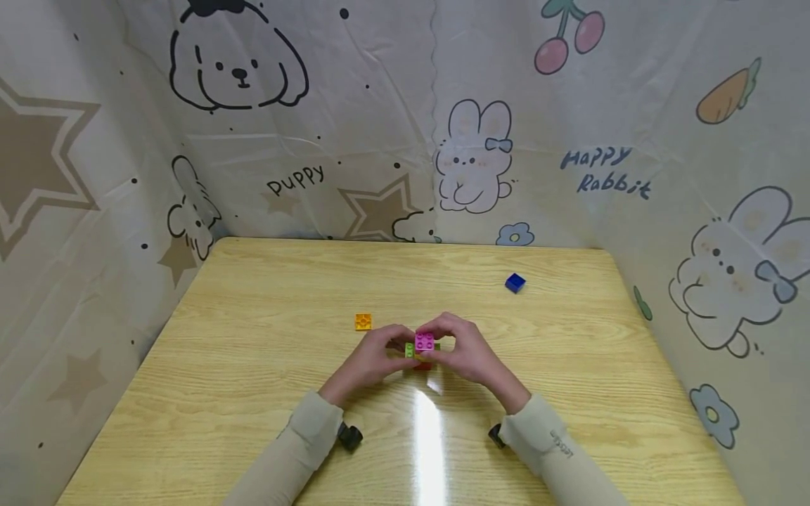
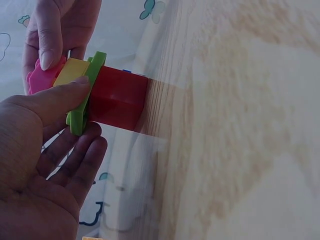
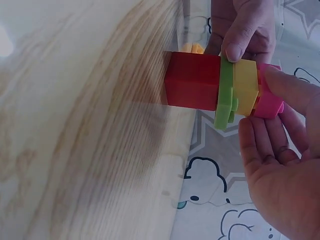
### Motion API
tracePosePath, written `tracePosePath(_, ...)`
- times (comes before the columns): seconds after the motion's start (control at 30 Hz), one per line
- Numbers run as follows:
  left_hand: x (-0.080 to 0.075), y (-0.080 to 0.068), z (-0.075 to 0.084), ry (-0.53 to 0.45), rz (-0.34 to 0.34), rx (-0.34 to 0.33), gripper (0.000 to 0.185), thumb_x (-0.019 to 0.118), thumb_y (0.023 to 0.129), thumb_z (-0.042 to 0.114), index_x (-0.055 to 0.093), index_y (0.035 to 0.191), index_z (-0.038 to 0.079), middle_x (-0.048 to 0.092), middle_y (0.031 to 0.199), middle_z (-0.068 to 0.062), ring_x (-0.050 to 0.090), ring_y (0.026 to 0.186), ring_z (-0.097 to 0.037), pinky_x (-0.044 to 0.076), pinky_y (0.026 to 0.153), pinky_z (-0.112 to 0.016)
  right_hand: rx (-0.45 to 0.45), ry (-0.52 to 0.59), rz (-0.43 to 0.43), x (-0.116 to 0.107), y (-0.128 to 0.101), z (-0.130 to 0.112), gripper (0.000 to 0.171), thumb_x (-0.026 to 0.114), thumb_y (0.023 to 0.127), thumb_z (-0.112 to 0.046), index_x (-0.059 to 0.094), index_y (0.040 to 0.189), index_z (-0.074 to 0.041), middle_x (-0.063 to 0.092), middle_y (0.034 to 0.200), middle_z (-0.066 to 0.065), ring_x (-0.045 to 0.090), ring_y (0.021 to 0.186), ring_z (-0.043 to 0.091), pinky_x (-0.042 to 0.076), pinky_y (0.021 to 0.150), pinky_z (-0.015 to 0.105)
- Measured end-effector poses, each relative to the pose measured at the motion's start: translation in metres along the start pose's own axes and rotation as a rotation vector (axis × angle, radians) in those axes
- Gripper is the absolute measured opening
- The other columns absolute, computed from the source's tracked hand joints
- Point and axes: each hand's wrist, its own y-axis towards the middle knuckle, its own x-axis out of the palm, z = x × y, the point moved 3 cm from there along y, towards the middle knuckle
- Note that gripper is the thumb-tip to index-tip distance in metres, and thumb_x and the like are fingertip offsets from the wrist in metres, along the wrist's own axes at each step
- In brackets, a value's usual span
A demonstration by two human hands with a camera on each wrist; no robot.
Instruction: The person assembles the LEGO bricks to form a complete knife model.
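A small stack of toy building blocks stands on the table between both hands. A red block is at the bottom, then a thin green block that juts past it, a yellow block and a pink block with studs on top. My left hand holds the stack at the green and yellow blocks, its thumb against them in the left wrist view. From the other side my right hand pinches the pink block between thumb and fingers. A narrow gap shows between pink and yellow in the right wrist view.
An orange block lies on the wooden table, left of and beyond the hands. Farther off to the right sits a dark blue block. A printed curtain borders the table's back and sides.
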Motion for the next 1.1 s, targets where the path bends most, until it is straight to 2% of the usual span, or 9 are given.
tracePosePath(0.4, -0.0001, -0.0013, 0.0010, -0.032, 0.006, 0.005, 0.032, 0.077, 0.082, 0.027, 0.065, 0.112, 0.028, 0.065, 0.108, 0.014, 0.060, 0.096, -0.005, 0.052, 0.087, -0.026, 0.045, -0.027, 0.001, -0.0004, -0.0009, -0.0013, 0.033, 0.080, 0.079, -0.023, 0.070, 0.110, -0.026, 0.063, 0.098, -0.013, 0.062, 0.093, 0.008, 0.052, 0.092, 0.042)
tracePosePath(0.67, -0.0007, -0.0003, 0.0020, -0.030, 0.028, 0.028, 0.031, 0.078, 0.081, 0.025, 0.066, 0.110, 0.026, 0.065, 0.106, 0.014, 0.060, 0.095, -0.007, 0.053, 0.086, -0.028, 0.031, -0.093, -0.011, -0.0012, 0.0016, -0.0040, 0.031, 0.080, 0.078, -0.021, 0.071, 0.108, -0.024, 0.063, 0.095, -0.013, 0.062, 0.092, 0.009, 0.053, 0.087, 0.041)
tracePosePath(0.83, 0.0002, 0.0000, 0.0009, -0.045, 0.026, 0.008, 0.029, 0.077, 0.082, 0.027, 0.066, 0.109, 0.029, 0.065, 0.105, 0.015, 0.060, 0.094, -0.006, 0.052, 0.088, -0.027, 0.035, -0.115, -0.025, -0.0009, 0.0029, -0.0064, 0.030, 0.081, 0.078, -0.021, 0.071, 0.106, -0.022, 0.062, 0.093, -0.014, 0.061, 0.090, 0.006, 0.054, 0.086, 0.038)
tracePosePath(1.1, 0.0012, 0.0011, -0.0006, -0.057, 0.022, 0.011, 0.030, 0.077, 0.081, 0.025, 0.065, 0.108, 0.030, 0.065, 0.105, 0.014, 0.061, 0.095, -0.006, 0.053, 0.087, -0.030, 0.012, -0.172, 0.007, 0.0003, 0.0004, -0.0085, 0.031, 0.081, 0.078, -0.017, 0.071, 0.107, -0.021, 0.062, 0.094, -0.014, 0.060, 0.091, 0.007, 0.055, 0.083, 0.036)
